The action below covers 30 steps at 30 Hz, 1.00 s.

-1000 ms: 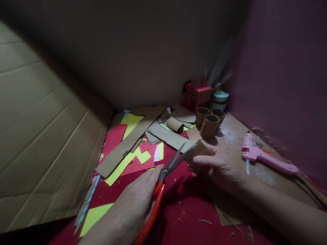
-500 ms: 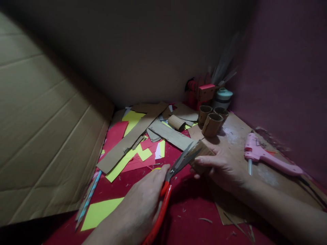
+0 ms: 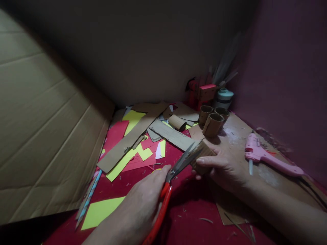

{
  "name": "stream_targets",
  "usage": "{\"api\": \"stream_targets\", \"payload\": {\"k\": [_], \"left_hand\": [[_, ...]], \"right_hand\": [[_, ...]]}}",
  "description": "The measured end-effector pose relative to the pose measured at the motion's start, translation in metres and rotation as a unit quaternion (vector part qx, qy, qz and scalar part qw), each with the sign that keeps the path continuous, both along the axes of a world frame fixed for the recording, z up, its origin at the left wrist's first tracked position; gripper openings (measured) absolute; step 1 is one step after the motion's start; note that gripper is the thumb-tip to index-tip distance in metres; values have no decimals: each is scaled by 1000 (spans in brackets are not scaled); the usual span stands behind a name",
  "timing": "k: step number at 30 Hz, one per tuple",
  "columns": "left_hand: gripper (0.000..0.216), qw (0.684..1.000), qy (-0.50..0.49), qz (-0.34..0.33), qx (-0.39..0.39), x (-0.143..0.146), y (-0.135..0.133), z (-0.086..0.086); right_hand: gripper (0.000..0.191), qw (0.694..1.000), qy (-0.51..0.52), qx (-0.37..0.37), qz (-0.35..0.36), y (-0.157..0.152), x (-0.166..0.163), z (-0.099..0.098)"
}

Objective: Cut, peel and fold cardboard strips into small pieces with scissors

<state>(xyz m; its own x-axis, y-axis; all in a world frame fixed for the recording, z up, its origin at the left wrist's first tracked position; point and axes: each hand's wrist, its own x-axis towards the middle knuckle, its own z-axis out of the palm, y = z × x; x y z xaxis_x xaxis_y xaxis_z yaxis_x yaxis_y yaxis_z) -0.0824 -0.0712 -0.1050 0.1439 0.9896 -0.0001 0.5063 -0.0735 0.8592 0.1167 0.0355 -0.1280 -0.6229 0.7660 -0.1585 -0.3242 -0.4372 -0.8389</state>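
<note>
My left hand (image 3: 144,200) is closed round the red handles of a pair of scissors (image 3: 173,177). The grey blades point up and to the right and meet the edge of a small brown cardboard piece (image 3: 204,151). My right hand (image 3: 226,166) grips that cardboard piece from the right, thumb along its near side. Both hands work low over a red surface (image 3: 189,211) in dim light.
Strips of cardboard and yellow and red paper scraps (image 3: 138,143) litter the surface behind the hands. Three cardboard tubes (image 3: 212,120) stand at the back right. A pink glue gun (image 3: 268,158) lies at right. A large cardboard sheet (image 3: 43,136) leans at left.
The scissors and my left hand have shifted slightly right, and the blades have closed further onto the cardboard piece. My right hand has kept its hold.
</note>
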Motion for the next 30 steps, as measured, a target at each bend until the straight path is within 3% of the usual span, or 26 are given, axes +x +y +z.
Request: {"api": "stream_targets", "payload": {"k": [6, 17, 22, 25, 30], "left_hand": [[28, 999, -36, 22, 25, 0, 0, -3], [39, 1000, 8, 11, -1, 0, -4, -3], [39, 999, 4, 12, 46, -2, -4, -9], [41, 997, 35, 1, 65, -4, -4, -13], [51, 986, 152, -54, 29, -5, -4, -10]], "right_hand": [[22, 1000, 16, 6, 13, 1, 0, -4], [19, 1000, 25, 7, 13, 1, -1, -3], [20, 1000, 17, 6, 8, 0, -1, -2], [19, 1000, 25, 10, 7, 0, -1, -2], [23, 1000, 21, -5, 4, 0, -1, -4]]}}
